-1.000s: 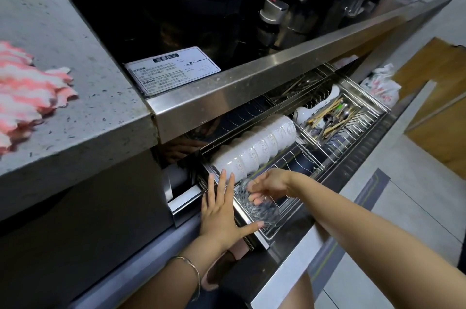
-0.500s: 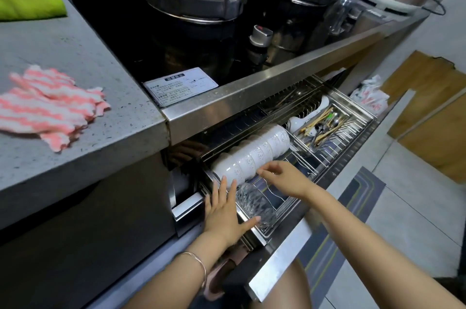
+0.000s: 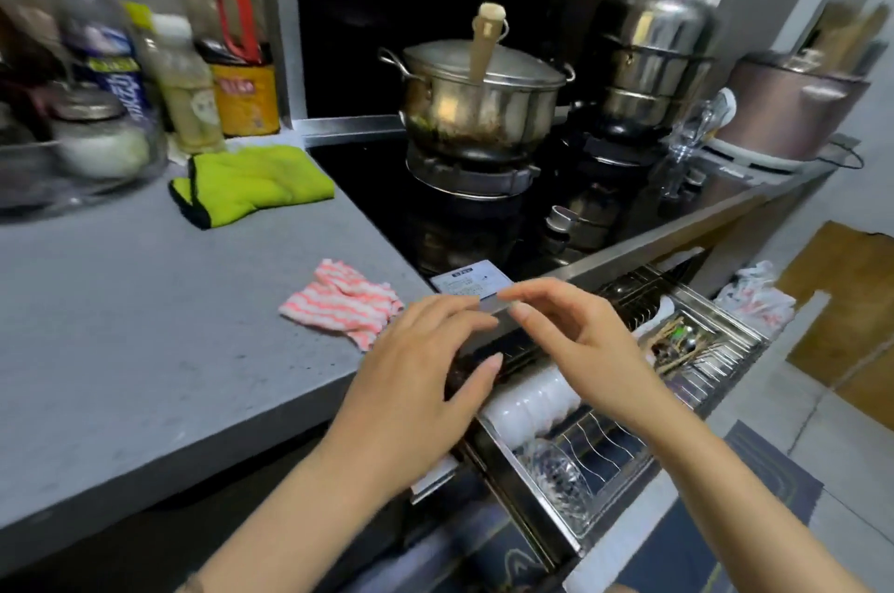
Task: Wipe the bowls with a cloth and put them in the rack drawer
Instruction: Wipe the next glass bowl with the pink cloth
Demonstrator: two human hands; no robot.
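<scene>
The person's left hand [image 3: 416, 379] and right hand [image 3: 580, 341] are hovering side by side over the front edge of the tabletop [image 3: 145, 326]. Both are holding nothing, with the fingers [image 3: 454, 304] loosely spread and slightly bent and the two sets of fingertips nearly meeting. Just left of the left fingers, the striped cloth [image 3: 343, 307] is lying crumpled near the tabletop's corner edge, apart from the hand. Below the fingers, the rack drawer [image 3: 571, 537] is standing pulled out past the steel front edge. The glass bowl [image 3: 561, 481] is sitting in its wire slots below the right wrist, close to the drawer's front rail. A row of white bowls [image 3: 532, 399] is standing just behind it, and open wire slots are showing to its right. Farther right of the right fingers, the cutlery compartment [image 3: 687, 346] is lying at the drawer's far end.
</scene>
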